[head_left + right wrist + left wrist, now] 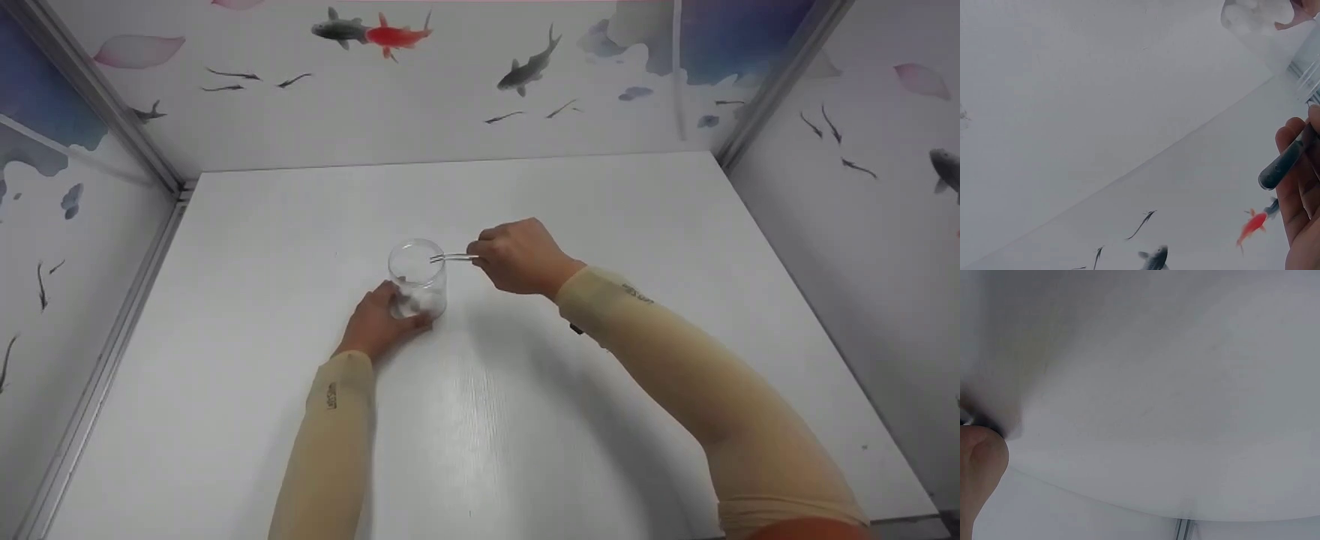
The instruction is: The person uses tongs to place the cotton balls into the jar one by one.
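A clear, open-topped jar [443, 291] stands on the white table, with white, soft-looking lumps [411, 303] in its lower part. My left hand [375, 322] grips the jar low on its side, thumb at the near side and fingers at the far left. In the left wrist view just the thumb [982, 461] shows, at the left edge. My right hand [521, 253] pinches metal tweezers [459, 257] from the jar's right. Their tips overlap the mouth of the jar. The rounded end of the tweezers [1282, 167] sticks out past the fingers in the right wrist view.
White panels printed with fish and petals wall in the table [225, 247] at the back and both sides. Metal corner posts [780, 82] stand where the panels meet. Beige sleeves cover both forearms.
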The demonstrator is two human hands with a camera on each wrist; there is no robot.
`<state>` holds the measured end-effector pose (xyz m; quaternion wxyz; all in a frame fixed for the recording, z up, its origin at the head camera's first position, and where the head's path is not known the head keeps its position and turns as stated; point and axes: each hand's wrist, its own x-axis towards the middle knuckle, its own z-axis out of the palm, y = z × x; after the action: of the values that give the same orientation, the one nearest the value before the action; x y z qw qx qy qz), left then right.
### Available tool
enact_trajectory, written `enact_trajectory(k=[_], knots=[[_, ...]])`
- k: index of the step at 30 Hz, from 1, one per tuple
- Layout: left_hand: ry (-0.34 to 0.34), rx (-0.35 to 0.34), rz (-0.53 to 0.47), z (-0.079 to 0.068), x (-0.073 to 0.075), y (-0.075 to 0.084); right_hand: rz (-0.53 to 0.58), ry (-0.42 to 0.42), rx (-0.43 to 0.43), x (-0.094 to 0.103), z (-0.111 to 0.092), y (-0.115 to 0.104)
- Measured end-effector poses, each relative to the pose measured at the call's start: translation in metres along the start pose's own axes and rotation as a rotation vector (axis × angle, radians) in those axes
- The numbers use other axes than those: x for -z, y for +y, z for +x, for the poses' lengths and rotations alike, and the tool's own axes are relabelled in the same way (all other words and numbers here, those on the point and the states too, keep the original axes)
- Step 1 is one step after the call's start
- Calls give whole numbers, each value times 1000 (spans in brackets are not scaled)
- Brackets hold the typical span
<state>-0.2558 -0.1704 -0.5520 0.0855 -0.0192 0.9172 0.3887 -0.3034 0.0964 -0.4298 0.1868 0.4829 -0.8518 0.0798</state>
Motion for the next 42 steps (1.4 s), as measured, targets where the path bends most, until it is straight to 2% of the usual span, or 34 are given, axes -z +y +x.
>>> enact_trajectory(k=[4,9,15,22,27,33,42], knots=[[-1,10,13,0,-1,1,-5,0,-2,2,-2,1],[6,-11,32,1,-2,0,-14,26,-37,8,-7,8],[9,-22,25,0,1,-1,-36,60,-126,8,-29,26],[2,-24,17,-2,1,0,-35,0,-291,-14,-66,43],[9,-16,8,-1,0,0,7,-78,-399,-32,-80,40],[8,-27,-13,1,-1,-4,66,-168,-488,-50,-80,26],[20,-33,-14,-2,-1,-2,79,-197,-530,-67,-75,18]])
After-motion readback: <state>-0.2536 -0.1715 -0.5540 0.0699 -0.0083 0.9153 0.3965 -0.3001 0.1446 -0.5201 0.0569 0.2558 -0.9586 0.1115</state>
